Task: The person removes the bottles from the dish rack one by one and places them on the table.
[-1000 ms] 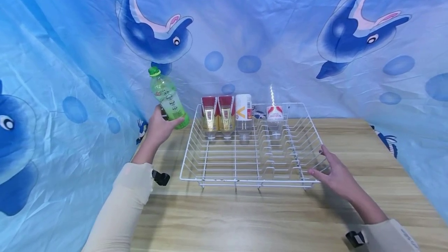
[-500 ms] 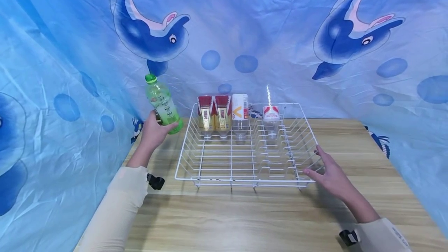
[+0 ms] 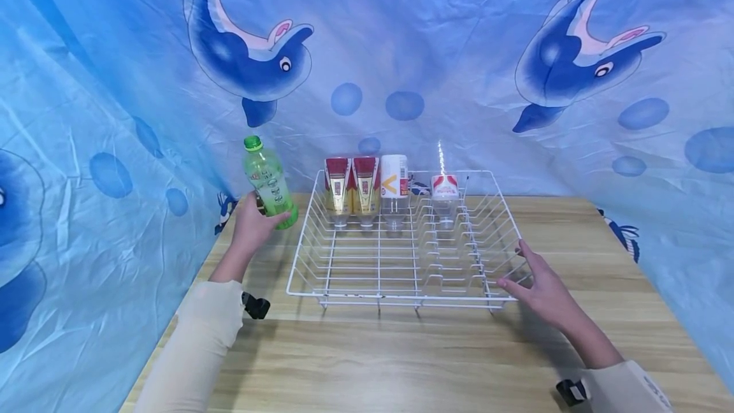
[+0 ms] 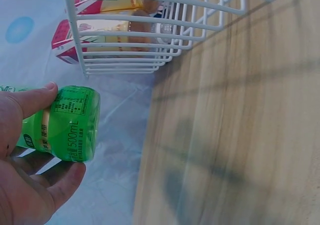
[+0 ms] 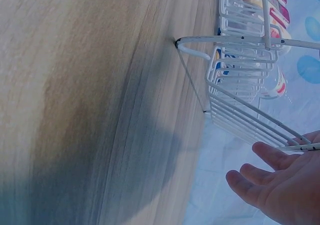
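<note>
My left hand [image 3: 252,222] grips the lower part of a green plastic drink bottle [image 3: 271,187] left of a white wire dish rack [image 3: 401,296]. The bottle leans, green cap up and to the left. In the left wrist view its base [image 4: 75,125] reads 500mL, and the thumb lies along one side with fingers below. My right hand [image 3: 547,292] is at the rack's right rim, thumb on the inner side. In the right wrist view its fingers [image 5: 245,185] extend loosely beside the wires, not curled round them.
Along the rack's back stand upside-down bottles: two with red and gold labels [image 3: 352,187], a white-labelled one [image 3: 394,177] and a clear one with a red and white label [image 3: 445,188]. A wooden table [image 3: 367,362] lies beneath, before a blue dolphin-print sheet [image 3: 436,30].
My left hand has lowered the green bottle, which now stands slightly more upright. The right hand keeps its place at the rack. The whole head view has shifted a little.
</note>
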Tool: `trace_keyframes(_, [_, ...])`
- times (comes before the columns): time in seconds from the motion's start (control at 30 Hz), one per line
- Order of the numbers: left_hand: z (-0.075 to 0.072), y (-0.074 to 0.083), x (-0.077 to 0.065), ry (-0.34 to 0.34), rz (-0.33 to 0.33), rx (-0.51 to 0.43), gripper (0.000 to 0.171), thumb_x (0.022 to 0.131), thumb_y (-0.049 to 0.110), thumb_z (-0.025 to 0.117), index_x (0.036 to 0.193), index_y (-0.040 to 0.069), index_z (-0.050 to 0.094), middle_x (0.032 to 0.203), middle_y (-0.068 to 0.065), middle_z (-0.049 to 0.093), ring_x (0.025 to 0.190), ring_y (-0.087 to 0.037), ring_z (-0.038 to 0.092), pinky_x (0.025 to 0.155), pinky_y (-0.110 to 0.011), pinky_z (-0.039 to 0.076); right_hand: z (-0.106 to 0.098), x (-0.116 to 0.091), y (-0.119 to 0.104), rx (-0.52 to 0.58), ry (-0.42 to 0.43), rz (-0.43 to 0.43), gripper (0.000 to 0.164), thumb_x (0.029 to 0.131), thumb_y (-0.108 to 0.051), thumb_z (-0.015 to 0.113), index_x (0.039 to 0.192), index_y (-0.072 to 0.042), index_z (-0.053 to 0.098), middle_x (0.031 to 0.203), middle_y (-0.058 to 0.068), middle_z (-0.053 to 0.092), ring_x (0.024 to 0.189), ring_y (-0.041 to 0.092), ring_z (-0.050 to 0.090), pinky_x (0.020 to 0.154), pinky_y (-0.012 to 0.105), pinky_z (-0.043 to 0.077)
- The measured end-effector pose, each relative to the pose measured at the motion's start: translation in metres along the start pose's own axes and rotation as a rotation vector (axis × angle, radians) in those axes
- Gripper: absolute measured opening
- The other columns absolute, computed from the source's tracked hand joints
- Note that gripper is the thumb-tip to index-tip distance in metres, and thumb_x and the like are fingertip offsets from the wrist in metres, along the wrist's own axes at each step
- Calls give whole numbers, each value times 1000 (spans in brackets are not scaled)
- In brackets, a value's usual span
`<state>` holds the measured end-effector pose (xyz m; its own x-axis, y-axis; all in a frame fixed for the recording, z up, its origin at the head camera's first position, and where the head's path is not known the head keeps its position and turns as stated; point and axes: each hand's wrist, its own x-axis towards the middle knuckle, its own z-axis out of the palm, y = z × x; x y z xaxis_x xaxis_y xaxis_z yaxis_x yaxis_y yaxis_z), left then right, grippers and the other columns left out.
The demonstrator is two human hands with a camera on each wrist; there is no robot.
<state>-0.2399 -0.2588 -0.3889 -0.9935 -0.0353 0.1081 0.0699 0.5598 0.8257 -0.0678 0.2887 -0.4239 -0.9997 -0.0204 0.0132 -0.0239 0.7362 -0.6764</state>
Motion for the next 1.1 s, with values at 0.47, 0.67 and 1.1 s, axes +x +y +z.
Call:
trace_keyframes(0.47, [12, -10, 0, -37, -32, -17, 83, 86, 18, 81, 150, -2, 31, 142, -27, 50, 127, -44, 52, 104, -53, 47, 2, -3, 3, 1, 14, -13, 109, 92, -45, 72, 160, 0, 0, 155, 38, 23, 139, 61, 21, 107, 77, 21])
trace_keyframes(0.67, [16, -17, 2, -53, -64, 6, 83, 87, 19, 81, 150, -1, 30, 144, -27, 49, 128, -44, 52, 106, -54, 46, 2, -2, 1, 2, 9, -7, 108, 93, -46, 71, 160, -1, -1, 155, 38, 22, 139, 61, 21, 107, 77, 21])
trace_keyframes(1.1, [27, -31, 2, -55, -62, -21, 82, 86, 13, 79, 150, -2, 30, 143, -28, 49, 128, -45, 51, 108, -55, 42, 1, 0, 0, -14, 14, -2, 108, 93, -45, 71, 161, -1, 0, 155, 39, 23, 139, 61, 21, 107, 77, 21])
